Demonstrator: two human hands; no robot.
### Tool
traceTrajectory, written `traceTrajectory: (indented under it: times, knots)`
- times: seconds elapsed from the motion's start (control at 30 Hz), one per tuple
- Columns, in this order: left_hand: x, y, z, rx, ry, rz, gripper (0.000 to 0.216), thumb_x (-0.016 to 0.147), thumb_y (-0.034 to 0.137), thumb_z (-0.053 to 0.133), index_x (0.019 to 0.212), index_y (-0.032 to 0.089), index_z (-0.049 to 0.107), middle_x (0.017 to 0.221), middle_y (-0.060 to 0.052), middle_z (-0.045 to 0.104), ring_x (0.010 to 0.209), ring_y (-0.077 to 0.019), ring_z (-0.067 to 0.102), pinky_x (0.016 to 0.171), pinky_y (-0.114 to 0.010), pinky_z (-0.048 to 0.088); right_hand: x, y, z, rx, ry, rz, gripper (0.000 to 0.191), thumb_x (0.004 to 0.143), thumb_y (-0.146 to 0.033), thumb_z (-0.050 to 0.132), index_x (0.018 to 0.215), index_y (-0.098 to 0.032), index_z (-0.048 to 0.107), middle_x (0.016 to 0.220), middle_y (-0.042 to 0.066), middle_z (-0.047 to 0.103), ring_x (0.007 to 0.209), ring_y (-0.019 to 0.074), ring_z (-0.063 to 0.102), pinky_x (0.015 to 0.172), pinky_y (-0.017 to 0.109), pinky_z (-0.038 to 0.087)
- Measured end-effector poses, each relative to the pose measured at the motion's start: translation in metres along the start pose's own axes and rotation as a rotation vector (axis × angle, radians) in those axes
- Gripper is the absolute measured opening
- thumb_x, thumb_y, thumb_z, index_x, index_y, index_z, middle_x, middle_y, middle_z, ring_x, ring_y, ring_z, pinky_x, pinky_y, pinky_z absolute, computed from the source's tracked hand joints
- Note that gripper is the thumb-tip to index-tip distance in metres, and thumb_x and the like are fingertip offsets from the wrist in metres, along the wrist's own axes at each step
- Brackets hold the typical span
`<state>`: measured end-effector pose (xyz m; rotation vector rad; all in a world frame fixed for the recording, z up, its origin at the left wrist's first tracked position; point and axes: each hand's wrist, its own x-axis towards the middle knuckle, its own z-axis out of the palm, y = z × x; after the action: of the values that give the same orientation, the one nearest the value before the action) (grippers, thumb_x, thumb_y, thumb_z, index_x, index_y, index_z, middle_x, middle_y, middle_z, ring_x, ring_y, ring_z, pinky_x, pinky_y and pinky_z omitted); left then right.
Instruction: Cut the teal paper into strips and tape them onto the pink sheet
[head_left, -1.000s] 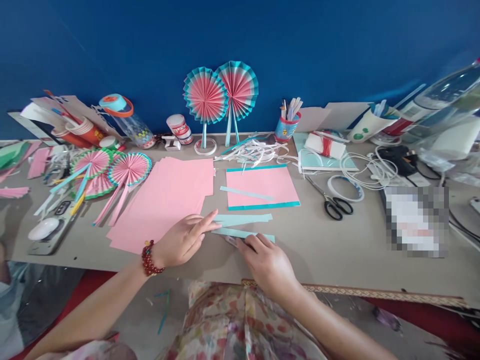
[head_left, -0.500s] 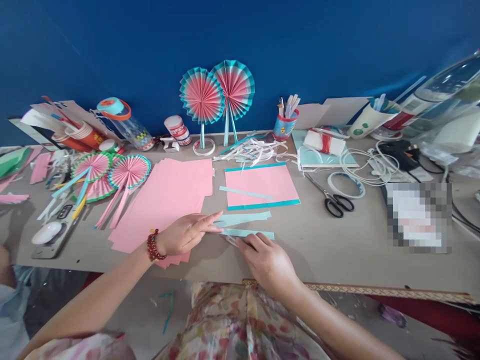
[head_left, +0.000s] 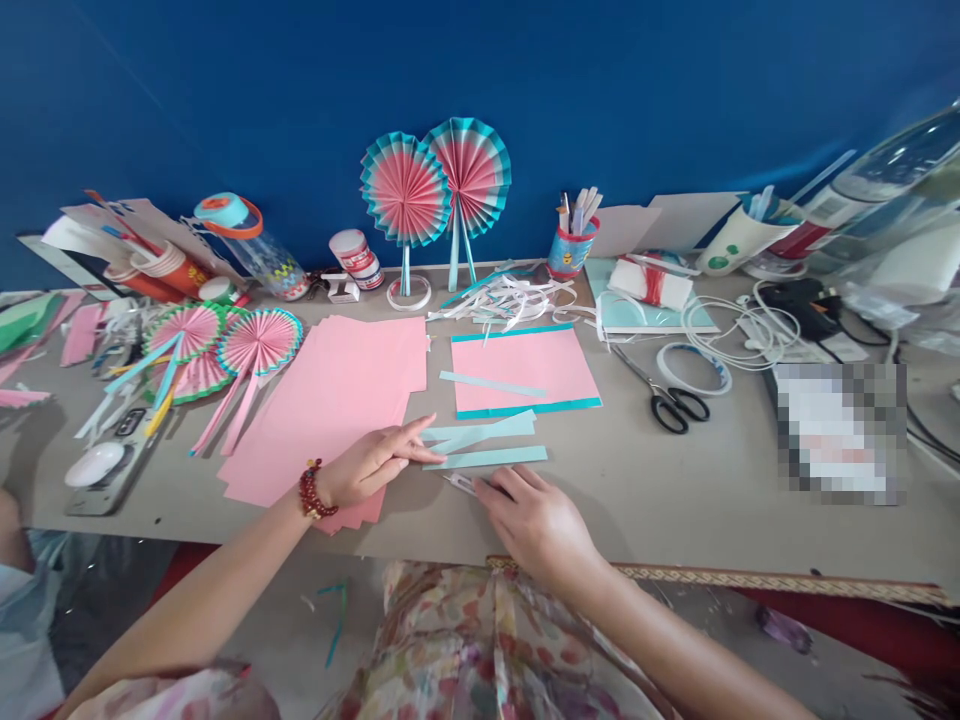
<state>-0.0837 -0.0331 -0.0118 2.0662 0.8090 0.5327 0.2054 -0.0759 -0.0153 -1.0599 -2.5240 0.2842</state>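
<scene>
The grip of the left hand [head_left: 371,468] is held open, fingers flat, the index tip pressed on the end of a pale blue strip [head_left: 495,457] laid on the tabletop [head_left: 675,480]. The grip of the right hand [head_left: 536,520] is closed on a slim clear tool [head_left: 459,483], just in front of that strip. A second strip [head_left: 484,430] is seen just behind. A pink sheet [head_left: 525,370] and scissors [head_left: 670,402] are laid farther back.

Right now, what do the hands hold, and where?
Left hand pins the blue strip at its left end; right hand grips a small tool by its rear.
</scene>
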Motion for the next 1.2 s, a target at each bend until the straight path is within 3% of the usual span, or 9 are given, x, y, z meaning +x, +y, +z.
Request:
traceTrajectory:
  times: [0.33,0.8,0.97,1.1,1.2]
  knots:
    - [-0.001,-0.003,0.001,-0.039,0.0,-0.014,0.064,0.101,0.02,0.034,0.16,0.025,0.01,0.124,-0.007,0.07,0.115,-0.0214,0.062,0.1,-0.044,0.045,0.001,0.0,0.002,-0.05,-0.009,-0.031,0.022,0.091,-0.01,0.054,0.106,-0.017,0.069,0.086,0.005,0.062,0.079,0.0173,0.055,0.069,0.028,0.047]
    - [0.0,-0.001,0.0,0.002,0.008,-0.004,0.065,0.1,0.017,0.037,0.159,0.026,0.012,0.122,-0.004,0.071,0.116,-0.0187,0.062,0.103,-0.041,0.045,0.002,-0.007,0.003,-0.018,-0.05,-0.117,0.02,0.09,-0.012,0.057,0.104,-0.019,0.068,0.084,0.004,0.062,0.075,0.0166,0.052,0.066,0.028,0.042]
    - [0.006,0.019,0.006,0.325,-0.031,-0.029,0.053,0.1,0.021,0.045,0.151,0.03,0.033,0.122,-0.002,0.069,0.113,-0.0184,0.061,0.102,-0.036,0.045,-0.013,0.001,-0.005,0.083,-0.023,-0.166,0.023,0.091,-0.011,0.053,0.107,-0.018,0.067,0.085,0.004,0.062,0.076,0.0168,0.054,0.066,0.027,0.042]
    - [0.021,0.036,0.022,0.668,0.02,-0.061,0.035,0.099,0.028,0.053,0.134,0.022,0.053,0.117,-0.009,0.062,0.108,-0.0244,0.058,0.098,-0.042,0.047,-0.032,0.009,-0.014,0.142,0.015,-0.171,0.022,0.094,-0.012,0.05,0.108,-0.017,0.066,0.083,0.004,0.062,0.074,0.0166,0.052,0.066,0.027,0.042]
    - [0.032,0.037,0.031,0.755,0.044,-0.065,0.023,0.098,0.029,0.056,0.118,0.019,0.06,0.11,-0.009,0.062,0.103,-0.025,0.058,0.092,-0.041,0.049,-0.046,0.013,-0.02,0.144,0.037,-0.145,0.021,0.097,-0.014,0.048,0.106,-0.018,0.066,0.081,0.004,0.062,0.072,0.016,0.051,0.065,0.027,0.041]
